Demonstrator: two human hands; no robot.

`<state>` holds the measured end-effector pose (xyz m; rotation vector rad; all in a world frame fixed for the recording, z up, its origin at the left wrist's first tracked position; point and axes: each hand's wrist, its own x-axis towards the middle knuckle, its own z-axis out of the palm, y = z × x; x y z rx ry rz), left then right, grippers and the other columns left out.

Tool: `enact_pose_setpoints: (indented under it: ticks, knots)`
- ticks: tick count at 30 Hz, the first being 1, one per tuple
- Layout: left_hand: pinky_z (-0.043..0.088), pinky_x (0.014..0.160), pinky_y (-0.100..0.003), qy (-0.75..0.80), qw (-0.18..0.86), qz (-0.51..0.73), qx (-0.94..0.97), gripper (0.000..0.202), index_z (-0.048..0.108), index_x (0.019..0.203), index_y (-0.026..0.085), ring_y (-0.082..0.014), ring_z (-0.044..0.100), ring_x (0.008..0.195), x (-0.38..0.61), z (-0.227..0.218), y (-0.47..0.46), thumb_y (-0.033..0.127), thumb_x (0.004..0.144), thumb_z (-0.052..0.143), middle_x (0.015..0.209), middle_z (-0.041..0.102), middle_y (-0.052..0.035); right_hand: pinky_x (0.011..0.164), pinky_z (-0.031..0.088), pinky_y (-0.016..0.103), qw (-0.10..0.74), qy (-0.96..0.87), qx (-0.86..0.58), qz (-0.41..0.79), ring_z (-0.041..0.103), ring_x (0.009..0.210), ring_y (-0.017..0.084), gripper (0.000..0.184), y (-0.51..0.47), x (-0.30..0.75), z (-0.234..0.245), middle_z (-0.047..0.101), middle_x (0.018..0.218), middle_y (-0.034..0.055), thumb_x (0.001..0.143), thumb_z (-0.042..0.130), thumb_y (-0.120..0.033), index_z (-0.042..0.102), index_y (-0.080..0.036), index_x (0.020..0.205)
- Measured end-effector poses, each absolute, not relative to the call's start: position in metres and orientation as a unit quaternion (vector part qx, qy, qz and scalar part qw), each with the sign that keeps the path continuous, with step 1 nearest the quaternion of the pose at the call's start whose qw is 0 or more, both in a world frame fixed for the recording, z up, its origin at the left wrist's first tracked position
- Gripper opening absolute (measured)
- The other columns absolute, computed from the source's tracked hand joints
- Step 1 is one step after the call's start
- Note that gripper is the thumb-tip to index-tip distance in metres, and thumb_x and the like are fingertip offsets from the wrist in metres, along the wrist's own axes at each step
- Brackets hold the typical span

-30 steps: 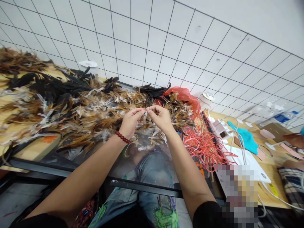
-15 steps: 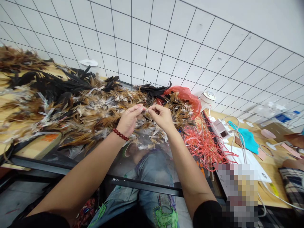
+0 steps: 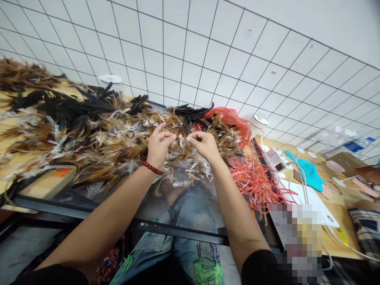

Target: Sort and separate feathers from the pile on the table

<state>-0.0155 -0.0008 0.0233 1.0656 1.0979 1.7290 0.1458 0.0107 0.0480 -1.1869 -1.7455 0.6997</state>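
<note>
Above the feather pile, my left hand (image 3: 159, 145) pinches a thin red cord (image 3: 178, 137) between thumb and forefinger, its other fingers raised. Close by on the right, my right hand (image 3: 204, 145) has thumb and forefinger pressed together at the cord's other side. A small gap separates the fingertips, and the cord's fine detail there is too small to make out. Brown, white and black feathers (image 3: 127, 138) lie heaped under and around both hands. A tangle of red cords (image 3: 252, 178) sits to the right of my right forearm.
Behind the feathers are a red plastic bag (image 3: 233, 120) and a white grid-lined wall (image 3: 178, 51). On the right stand a white lidded container (image 3: 260, 122), cables, a turquoise cloth (image 3: 310, 174) and a white flat device (image 3: 314, 204). Another person's plaid sleeve (image 3: 365, 229) shows at the far right.
My hands have drawn slightly apart, opening a gap between the fingertips. The left hand's upper fingers have spread and lifted. The feathers and cord tangle have stayed in place.
</note>
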Motion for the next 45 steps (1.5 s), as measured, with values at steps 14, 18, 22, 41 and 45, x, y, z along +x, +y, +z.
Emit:
enact_pose_setpoints:
  ticks: [14, 18, 22, 41, 45]
  knots:
    - [0.015, 0.033, -0.018, 0.256, 0.756, 0.533, 0.278, 0.010, 0.060, 0.064, 0.013, -0.0005, 0.023, 0.038, -0.022, 0.035, -0.007, 0.016, 0.066, 0.069, 0.064, 0.061, -0.0014, 0.060, 0.037, 0.023, 0.402, -0.717, -0.487, 0.296, 0.046, 0.059, 0.010, 0.012, 0.009, 0.148, 0.052, 0.058, 0.064, -0.0030, 0.074, 0.060, -0.026, 0.064, -0.016, 0.070]
    - [0.014, 0.032, -0.015, 0.283, 0.759, 0.489, 0.323, 0.015, 0.060, 0.061, 0.012, 0.0009, 0.024, 0.037, -0.021, 0.031, -0.005, 0.018, 0.065, 0.073, 0.060, 0.055, 0.0003, 0.061, 0.038, 0.023, 0.403, -0.722, -0.477, 0.297, 0.047, 0.060, 0.010, 0.012, 0.008, 0.148, 0.054, 0.060, 0.066, -0.0026, 0.075, 0.060, -0.027, 0.064, -0.016, 0.072]
    - [0.019, 0.033, -0.013, 0.371, 0.680, 0.492, 0.398, 0.017, 0.064, 0.059, 0.010, -0.0010, 0.036, 0.040, -0.014, 0.026, -0.007, 0.019, 0.061, 0.078, 0.058, 0.057, -0.0021, 0.067, 0.040, 0.024, 0.393, -0.764, -0.441, 0.258, 0.052, 0.067, 0.011, 0.011, 0.006, 0.148, 0.055, 0.063, 0.072, -0.0011, 0.079, 0.059, -0.025, 0.065, -0.017, 0.075]
    - [0.027, 0.037, -0.012, 0.368, 0.662, 0.567, 0.324, 0.020, 0.062, 0.065, 0.010, -0.0025, 0.044, 0.045, -0.014, 0.024, -0.005, 0.018, 0.060, 0.079, 0.061, 0.057, -0.0008, 0.062, 0.037, 0.022, 0.262, -0.782, -0.492, 0.279, 0.051, 0.060, 0.010, 0.008, 0.011, 0.155, 0.047, 0.063, 0.065, -0.0029, 0.075, 0.065, -0.022, 0.071, -0.016, 0.075]
    - [0.023, 0.036, -0.013, 0.382, 0.665, 0.545, 0.340, 0.022, 0.065, 0.067, 0.009, -0.0021, 0.042, 0.045, -0.013, 0.023, -0.006, 0.020, 0.058, 0.081, 0.062, 0.058, -0.0015, 0.063, 0.037, 0.022, 0.311, -0.769, -0.497, 0.256, 0.051, 0.061, 0.010, 0.010, 0.009, 0.152, 0.050, 0.064, 0.066, -0.0026, 0.077, 0.063, -0.022, 0.070, -0.016, 0.075]
